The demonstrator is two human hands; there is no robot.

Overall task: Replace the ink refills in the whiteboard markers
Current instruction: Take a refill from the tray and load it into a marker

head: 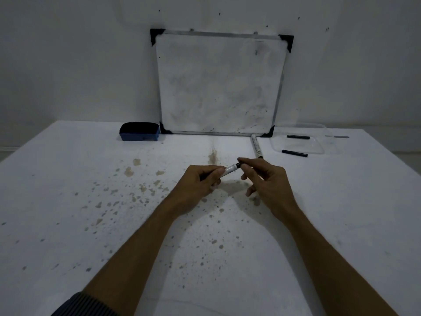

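My left hand (pixel 200 181) grips a white whiteboard marker (pixel 230 169) by its barrel above the middle of the table. My right hand (pixel 264 179) pinches the marker's black end (pixel 238 165) between thumb and forefinger. A second white marker (pixel 256 145) lies on the table just beyond my right hand, pointing toward the whiteboard. Two black refill sticks lie at the back right: one (pixel 298 137) farther away, one (pixel 294 153) nearer, both on a clear plastic tray (pixel 319 148).
A small whiteboard (pixel 218 83) with black corners leans against the wall at the table's far edge. A blue and black eraser (pixel 139 131) sits to its left. The white table (pixel 91 201) is spotted with brown and grey stains.
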